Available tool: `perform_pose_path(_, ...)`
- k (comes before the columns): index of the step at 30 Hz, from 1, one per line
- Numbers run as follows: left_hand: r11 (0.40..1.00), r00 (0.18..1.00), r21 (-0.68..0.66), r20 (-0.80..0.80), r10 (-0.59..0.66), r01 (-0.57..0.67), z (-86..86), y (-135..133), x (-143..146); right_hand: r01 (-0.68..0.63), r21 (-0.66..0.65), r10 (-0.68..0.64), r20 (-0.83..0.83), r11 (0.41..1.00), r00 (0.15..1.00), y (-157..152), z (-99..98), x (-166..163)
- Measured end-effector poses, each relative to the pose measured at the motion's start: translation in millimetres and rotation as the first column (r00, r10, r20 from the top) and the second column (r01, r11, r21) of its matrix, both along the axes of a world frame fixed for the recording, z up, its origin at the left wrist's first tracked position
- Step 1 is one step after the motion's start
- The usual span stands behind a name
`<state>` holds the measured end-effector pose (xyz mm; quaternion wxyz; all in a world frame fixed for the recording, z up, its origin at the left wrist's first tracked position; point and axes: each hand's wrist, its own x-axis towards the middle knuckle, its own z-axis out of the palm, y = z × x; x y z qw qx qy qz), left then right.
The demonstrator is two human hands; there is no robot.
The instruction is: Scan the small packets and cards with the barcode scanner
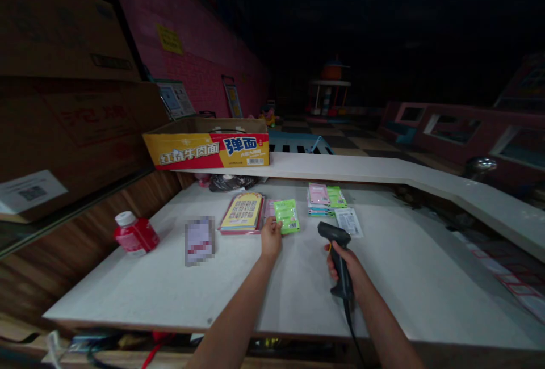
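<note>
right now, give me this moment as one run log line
left hand: pinches green packet on table | right hand: grips barcode scanner | nearby: packet stack, red bottle

A white table (426,278) is filling the foreground, with a raised white ledge (383,169) running across behind it and bending toward the right. A pink brick wall (204,57) is receding on the left, carrying a yellow notice (169,38); wood panelling (85,244) is lining the wall beside the table. Beyond, a checkered floor (344,139) is fading into a dim hall, where a low pink partition (487,130) with window openings (453,129) is standing at right.
</note>
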<state>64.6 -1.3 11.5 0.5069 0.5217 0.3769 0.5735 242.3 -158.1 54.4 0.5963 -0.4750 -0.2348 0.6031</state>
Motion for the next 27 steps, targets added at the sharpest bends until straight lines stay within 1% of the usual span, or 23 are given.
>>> perform_pose_path(2, 1.000, 1.000, 0.013, -0.009, 0.011, -0.011, -1.5, 0, 0, 0.001, -0.041, 0.005, 0.154, 0.999, 0.988, -7, 4.6, -12)
perform_pose_path(4, 1.000, 0.999, 0.021, -0.024, 0.022, -0.022, -2.9, 0, 0, -0.017, -0.049, 0.029, 0.255, 0.999, 0.967, -15, 8.8, -24)
perform_pose_path(7, 0.999, 0.998, 0.024, -0.051, 0.022, -0.021, -3.8, -1, 1, -0.033, -0.044, 0.046, 0.344, 0.999, 0.938, -27, 15.3, -36)
perform_pose_path(10, 0.998, 0.994, 0.043, -0.100, 0.049, -0.045, -2.7, 0, 1, -0.010, -0.042, 0.025, 0.382, 0.999, 0.924, -33, 22.4, -41)
perform_pose_path(14, 0.991, 0.974, 0.071, -0.185, 0.129, -0.118, 0.2, -1, 0, 0.009, -0.049, 0.011, 0.386, 0.999, 0.922, -37, 29.7, -40)
perform_pose_path(17, 0.996, 0.986, 0.051, -0.150, 0.075, -0.068, 0.3, -1, 0, 0.008, -0.049, 0.011, 0.369, 0.999, 0.929, -37, 30.0, -39)
perform_pose_path(20, 1.000, 0.995, 0.019, -0.092, 0.023, -0.021, -1.6, -1, 1, 0.009, -0.046, 0.008, 0.358, 0.999, 0.934, -37, 25.7, -38)
perform_pose_path(24, 1.000, 0.998, 0.017, -0.068, 0.010, -0.008, -4.1, 1, 1, 0.024, -0.012, -0.019, 0.305, 1.000, 0.952, -30, 19.1, -32)
perform_pose_path(27, 1.000, 0.997, 0.011, -0.077, 0.010, -0.009, -4.9, 2, 2, 0.031, -0.014, -0.027, 0.222, 0.999, 0.975, -17, 14.9, -21)
